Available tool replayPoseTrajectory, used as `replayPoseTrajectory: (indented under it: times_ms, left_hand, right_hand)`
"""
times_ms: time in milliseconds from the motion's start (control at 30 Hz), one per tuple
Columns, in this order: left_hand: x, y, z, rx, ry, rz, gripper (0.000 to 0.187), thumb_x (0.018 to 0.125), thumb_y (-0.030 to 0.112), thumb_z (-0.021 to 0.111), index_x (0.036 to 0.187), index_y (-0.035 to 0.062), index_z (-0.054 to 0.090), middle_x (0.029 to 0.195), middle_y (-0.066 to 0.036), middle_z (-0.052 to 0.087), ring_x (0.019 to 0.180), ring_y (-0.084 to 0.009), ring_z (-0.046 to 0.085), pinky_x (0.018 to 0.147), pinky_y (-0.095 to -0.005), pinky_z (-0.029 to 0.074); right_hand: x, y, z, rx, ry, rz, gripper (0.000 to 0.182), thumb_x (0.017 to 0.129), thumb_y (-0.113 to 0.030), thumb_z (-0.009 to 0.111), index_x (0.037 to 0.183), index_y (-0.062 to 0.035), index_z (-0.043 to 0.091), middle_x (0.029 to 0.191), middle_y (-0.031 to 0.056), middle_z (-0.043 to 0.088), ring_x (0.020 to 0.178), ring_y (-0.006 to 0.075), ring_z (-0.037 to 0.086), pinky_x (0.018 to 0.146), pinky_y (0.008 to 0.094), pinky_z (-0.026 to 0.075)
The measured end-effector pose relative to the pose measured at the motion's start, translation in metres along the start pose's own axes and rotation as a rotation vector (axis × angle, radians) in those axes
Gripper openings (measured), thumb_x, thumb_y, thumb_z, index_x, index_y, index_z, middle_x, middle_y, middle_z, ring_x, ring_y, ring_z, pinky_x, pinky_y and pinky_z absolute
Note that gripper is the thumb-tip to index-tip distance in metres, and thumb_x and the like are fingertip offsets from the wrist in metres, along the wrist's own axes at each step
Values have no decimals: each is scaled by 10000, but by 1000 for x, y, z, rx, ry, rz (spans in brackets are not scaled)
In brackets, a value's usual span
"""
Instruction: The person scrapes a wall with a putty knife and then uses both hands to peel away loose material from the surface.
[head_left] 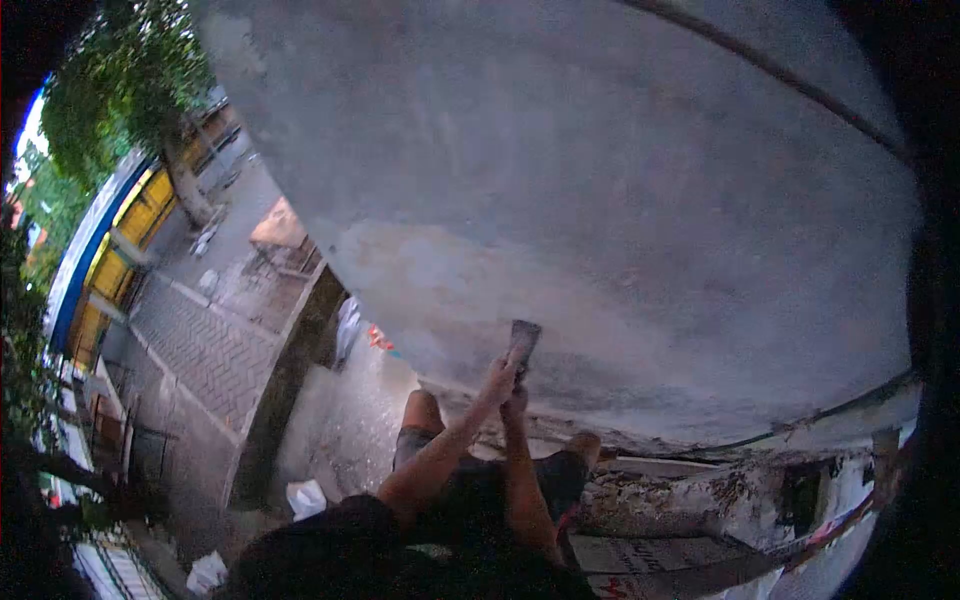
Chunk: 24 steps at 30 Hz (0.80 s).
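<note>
A scraper with a dark, flared blade points up against the grey plastered wall. My left hand is closed around its handle, near the blade. Just below, my right hand is also closed, at the lower end of the same handle. Around and left of the blade the wall has a paler, brownish patch. Both forearms reach up from my lap, between my bent knees. The fingers are small and dim, so their exact grip is hard to make out.
Below the wall runs a rough, broken ledge. Printed sheets lie at lower right. To the left, a low wall borders a paved yard with a tree and yellow panels. White bags lie on the ground.
</note>
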<state>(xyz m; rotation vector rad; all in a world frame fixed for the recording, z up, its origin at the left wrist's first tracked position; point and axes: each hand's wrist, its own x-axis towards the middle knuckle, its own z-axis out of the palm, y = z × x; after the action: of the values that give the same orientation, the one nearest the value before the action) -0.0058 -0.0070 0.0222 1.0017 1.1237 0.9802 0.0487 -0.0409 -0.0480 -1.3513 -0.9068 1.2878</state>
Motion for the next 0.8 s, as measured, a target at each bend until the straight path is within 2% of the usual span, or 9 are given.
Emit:
replayPoseTrajectory:
  times_ms: [67,200,300,567,800]
  left_hand:
    - [-5,4,2,27,28,-29,498,773,491,413,551,53,495,486,7,406,452,-83,378,438,-239,298]
    - [1,-33,-5,14,5,-114,510,767,502,413,561,45,508,496,5,422,479,-84,402,466,-230,313]
    - [-3,-15,-1,76,-30,-94,507,767,498,417,589,34,518,512,6,433,495,-84,413,483,-227,321]
    - [-19,-13,-2,59,-22,-92,505,767,491,424,655,13,538,543,5,458,515,-86,428,506,-228,336]
    - [-7,-28,-9,-24,-20,-8,510,768,485,430,713,-6,556,570,3,481,531,-87,441,526,-228,349]
  right_hand:
    - [-4,-9,1,9,-23,14,280,717,-220,562,914,-34,494,764,46,512,684,147,488,609,271,403]
    - [-10,-17,4,19,-79,45,287,715,-222,565,921,-35,492,770,46,511,687,145,488,611,268,403]
    - [-14,-25,-2,43,-117,75,293,714,-224,567,926,-36,491,775,45,511,690,143,488,613,266,404]
    - [-10,-61,-10,104,-230,98,309,712,-228,574,940,-39,487,787,44,511,698,138,489,618,261,405]
    - [-25,-53,-10,67,-305,158,323,709,-232,579,952,-41,483,798,42,511,704,134,489,623,256,407]
